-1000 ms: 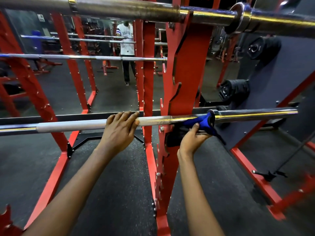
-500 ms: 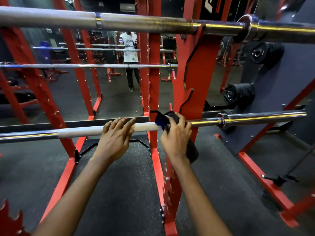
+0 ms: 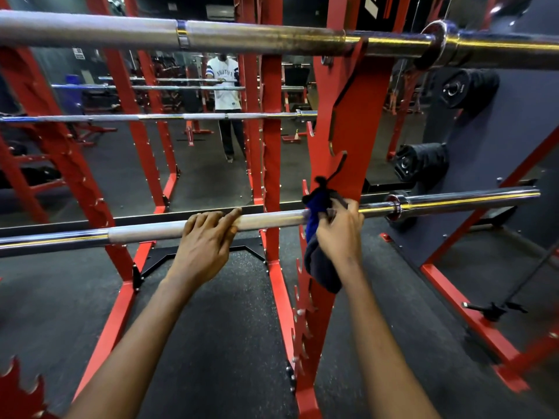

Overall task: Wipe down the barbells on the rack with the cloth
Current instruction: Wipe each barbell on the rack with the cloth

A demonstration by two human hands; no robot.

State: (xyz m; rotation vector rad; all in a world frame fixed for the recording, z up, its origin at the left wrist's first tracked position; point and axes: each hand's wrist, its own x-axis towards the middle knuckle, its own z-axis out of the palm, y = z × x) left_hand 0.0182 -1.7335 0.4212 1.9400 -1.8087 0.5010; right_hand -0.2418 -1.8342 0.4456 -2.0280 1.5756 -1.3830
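**Hands.** Your left hand point(image 3: 208, 240) hooks its fingers over the top of the lower barbell point(image 3: 272, 219), on the pale knurled stretch at the centre of the frame. Its thumb is hidden under the bar. Your right hand point(image 3: 341, 232), near it toward the right, is clamped on the cloth point(image 3: 317, 204) and presses it against the same bar. Its fingertips are buried in the fabric.

**Cloth.** The blue part bunches above the bar. A darker fold hangs below your right wrist, in front of the red rack upright point(image 3: 348, 116). The cloth's edges are blurred.

**Hidden or cut off.**
- Your right hand and the cloth cover the spot where the lower barbell meets the upright, so you cannot tell which notch carries it.
- The bar's left end runs out of the left edge of the frame. Its collar point(image 3: 393, 204) and chrome sleeve point(image 3: 469, 197) show in full at the right.
- The upper barbell point(image 3: 257, 37) crosses the top of the frame and is cut off at both edges.
- A blurred red toothed edge point(image 3: 18, 388) shows at the lower left.
- A small dark fitting point(image 3: 493, 309) on the floor point(image 3: 211, 328) at the lower right is too indistinct to name.
- At upper centre stands a person in a white shirt point(image 3: 225, 83), seemingly in a mirror. You cannot tell whether the thinner bars point(image 3: 151, 117) there are real or reflected.

**Holders.** A hook of the upright cradles the upper barbell at the upper right. Two stacks of dark weight plates, upper point(image 3: 465, 87) and lower point(image 3: 422, 161), sit against the grey wall at the right. The plates cannot be counted.
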